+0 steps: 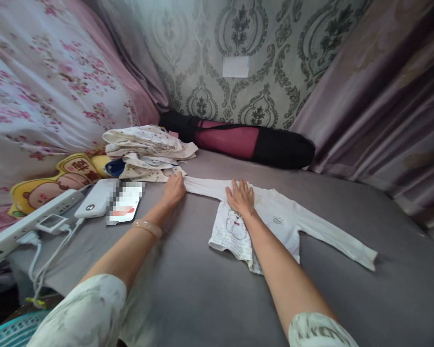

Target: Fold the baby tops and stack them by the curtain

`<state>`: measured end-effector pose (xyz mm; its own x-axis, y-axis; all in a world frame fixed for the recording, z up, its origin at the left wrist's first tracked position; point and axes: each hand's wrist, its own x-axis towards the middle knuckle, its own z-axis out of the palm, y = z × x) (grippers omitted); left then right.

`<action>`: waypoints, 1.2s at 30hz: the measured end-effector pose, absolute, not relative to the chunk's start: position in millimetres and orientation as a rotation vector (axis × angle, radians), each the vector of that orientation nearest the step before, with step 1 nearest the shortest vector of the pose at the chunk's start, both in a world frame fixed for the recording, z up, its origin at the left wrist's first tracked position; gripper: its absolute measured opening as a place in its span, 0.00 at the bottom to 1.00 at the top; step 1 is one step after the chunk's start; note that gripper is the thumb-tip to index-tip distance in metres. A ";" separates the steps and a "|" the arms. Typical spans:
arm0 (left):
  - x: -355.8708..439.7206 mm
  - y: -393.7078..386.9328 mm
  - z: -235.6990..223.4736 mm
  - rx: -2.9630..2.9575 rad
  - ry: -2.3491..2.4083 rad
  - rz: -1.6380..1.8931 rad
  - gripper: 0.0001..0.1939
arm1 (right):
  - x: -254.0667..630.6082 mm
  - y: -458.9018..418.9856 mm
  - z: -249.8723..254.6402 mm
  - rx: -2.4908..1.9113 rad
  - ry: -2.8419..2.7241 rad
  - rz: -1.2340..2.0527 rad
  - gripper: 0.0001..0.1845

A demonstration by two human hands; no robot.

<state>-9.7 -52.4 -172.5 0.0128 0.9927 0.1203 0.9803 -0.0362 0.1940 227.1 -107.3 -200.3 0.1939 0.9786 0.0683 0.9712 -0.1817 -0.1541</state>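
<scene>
A small white long-sleeved shirt (275,226) lies spread on the grey sheet, with a bear drawing and fine lettering on its front. At the end of its left-lying sleeve, my left hand (175,189) is closed on the cuff. My right hand (240,196) rests flat with fingers spread on the upper part of the shirt. The other sleeve stretches out to the right, untouched. Just behind my left hand stands a stack of folded clothes (148,144), pale with small prints.
A phone (126,205), a white power bank (97,197) and a power strip (32,219) with cables lie at the left. Behind them is a yellow cartoon cushion (43,193). A black and maroon long bag (227,140) lies along the wall. A teal basket (16,327) sits lower left.
</scene>
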 end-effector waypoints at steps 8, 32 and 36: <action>-0.5 -47.5 -159.9 2.274 2.238 0.314 0.19 | 225.7 -103.4 -196.7 -2.331 -1.905 0.151 0.32; 40.1 -70.9 -200.9 2.824 1.479 0.677 0.27 | 246.4 -111.5 -178.5 -2.102 -1.798 0.525 0.34; 31.0 -100.7 -183.1 2.716 1.521 0.682 0.23 | 289.1 -155.3 -156.7 -1.880 -1.685 0.332 0.30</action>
